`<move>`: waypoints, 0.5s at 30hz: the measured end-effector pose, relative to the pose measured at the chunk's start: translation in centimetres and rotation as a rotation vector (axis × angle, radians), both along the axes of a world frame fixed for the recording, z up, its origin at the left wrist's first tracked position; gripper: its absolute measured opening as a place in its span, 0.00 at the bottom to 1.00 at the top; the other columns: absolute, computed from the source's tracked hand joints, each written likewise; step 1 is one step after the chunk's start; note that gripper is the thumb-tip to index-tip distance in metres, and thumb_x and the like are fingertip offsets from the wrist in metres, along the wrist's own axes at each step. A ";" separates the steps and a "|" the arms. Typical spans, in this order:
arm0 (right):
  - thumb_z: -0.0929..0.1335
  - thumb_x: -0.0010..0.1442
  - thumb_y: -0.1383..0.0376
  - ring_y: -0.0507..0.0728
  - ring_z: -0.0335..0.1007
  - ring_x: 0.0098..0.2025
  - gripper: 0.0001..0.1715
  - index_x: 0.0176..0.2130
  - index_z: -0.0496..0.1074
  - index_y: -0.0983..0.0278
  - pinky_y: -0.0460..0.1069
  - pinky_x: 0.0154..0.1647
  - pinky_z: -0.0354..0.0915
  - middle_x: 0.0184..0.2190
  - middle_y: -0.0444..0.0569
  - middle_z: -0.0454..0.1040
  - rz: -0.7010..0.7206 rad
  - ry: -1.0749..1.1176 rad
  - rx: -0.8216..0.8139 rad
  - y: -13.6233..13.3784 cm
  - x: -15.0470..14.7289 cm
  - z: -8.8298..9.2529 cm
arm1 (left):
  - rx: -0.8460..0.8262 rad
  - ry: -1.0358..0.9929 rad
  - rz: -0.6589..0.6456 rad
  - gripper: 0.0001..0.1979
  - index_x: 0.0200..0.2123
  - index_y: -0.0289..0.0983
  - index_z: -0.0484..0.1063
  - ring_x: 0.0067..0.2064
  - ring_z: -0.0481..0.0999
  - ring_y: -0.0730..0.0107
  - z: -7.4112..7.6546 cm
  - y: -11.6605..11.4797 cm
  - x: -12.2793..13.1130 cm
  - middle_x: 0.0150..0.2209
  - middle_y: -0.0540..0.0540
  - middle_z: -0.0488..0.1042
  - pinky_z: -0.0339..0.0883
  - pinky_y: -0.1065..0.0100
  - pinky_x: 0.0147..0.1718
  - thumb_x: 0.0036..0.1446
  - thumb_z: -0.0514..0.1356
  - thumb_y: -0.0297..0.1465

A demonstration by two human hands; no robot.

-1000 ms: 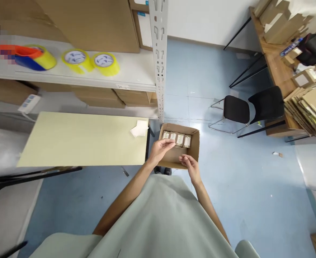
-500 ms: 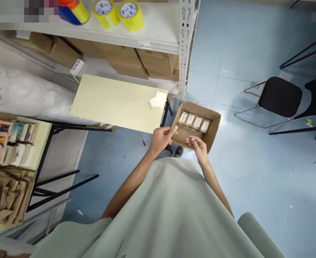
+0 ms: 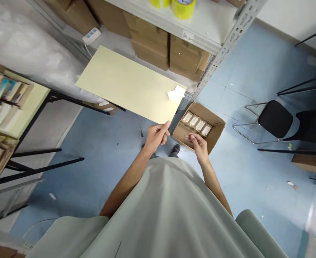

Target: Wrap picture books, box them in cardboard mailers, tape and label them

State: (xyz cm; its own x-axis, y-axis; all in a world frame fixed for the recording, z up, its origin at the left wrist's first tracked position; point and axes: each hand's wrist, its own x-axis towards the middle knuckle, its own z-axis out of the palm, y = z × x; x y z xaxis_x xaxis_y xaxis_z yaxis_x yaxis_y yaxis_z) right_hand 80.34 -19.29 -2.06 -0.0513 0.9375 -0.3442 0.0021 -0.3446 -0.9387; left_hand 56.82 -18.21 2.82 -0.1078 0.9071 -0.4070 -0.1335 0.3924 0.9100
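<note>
Blue floor (image 3: 101, 182) is stretching under everything, and a shelf (image 3: 201, 28) is standing at the top. On the left hand (image 3: 155, 138), the thumb is lying close along the curled fingers; no thing is showing there, but I cannot tell if it is pinching something thin. On the right hand (image 3: 200, 147), the thumb and forefinger are almost meeting, the others are bending inward, and again I cannot tell if they are holding anything.

This right hand is hovering before the near side of the box (image 3: 215, 137); whether it is touching the rim, the view is not showing. Inside, four packs (image 3: 200, 125) are lying in one row toward the far wall, and bare bottom is showing nearer to the person.

Just now the left hand is moving off the box, and it is hanging between it and the corner of the table (image 3: 131, 82). The packs are keeping their row, so the contents seem to be staying as they were, with only the right hand near.

Farther out, white papers (image 3: 176, 93) are resting on the table, tape (image 3: 184, 9) is sitting on the shelf, and a chair (image 3: 274, 116) is standing well apart.
</note>
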 end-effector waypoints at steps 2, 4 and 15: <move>0.76 0.66 0.34 0.67 0.87 0.55 0.33 0.50 0.86 0.58 0.65 0.64 0.80 0.49 0.56 0.90 0.037 -0.014 0.017 0.0 -3.1 0.6 | 0.027 -0.023 0.012 0.35 0.22 0.40 0.72 0.17 0.56 0.77 -0.2 -1.3 -2.8 0.15 0.56 0.57 0.52 0.69 0.18 0.65 0.68 0.64; 0.76 0.66 0.34 0.67 0.88 0.54 0.33 0.50 0.86 0.58 0.64 0.64 0.79 0.49 0.55 0.90 0.085 -0.030 0.027 -0.1 -6.7 1.1 | 0.046 -0.069 -0.030 0.29 0.34 0.40 0.82 0.18 0.56 0.76 -0.6 -2.9 -6.0 0.18 0.57 0.57 0.52 0.69 0.19 0.66 0.68 0.61; 0.76 0.66 0.33 0.65 0.88 0.52 0.34 0.51 0.86 0.58 0.61 0.58 0.80 0.49 0.55 0.90 0.372 -0.057 0.033 -1.5 -28.3 1.5 | 0.073 -0.076 0.201 0.25 0.45 0.37 0.90 0.33 0.78 0.68 -2.0 -10.8 -27.2 0.42 0.39 0.89 0.77 0.65 0.36 0.62 0.71 0.53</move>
State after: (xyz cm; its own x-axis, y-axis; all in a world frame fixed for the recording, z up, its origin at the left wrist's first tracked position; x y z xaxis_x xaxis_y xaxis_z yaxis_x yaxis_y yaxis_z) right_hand 52.01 -20.80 -0.60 -0.3724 0.8689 -0.3261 0.1740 -0.2798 -0.9442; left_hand 29.60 -29.05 0.82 -0.2608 0.8978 -0.3547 -0.2719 0.2843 0.9194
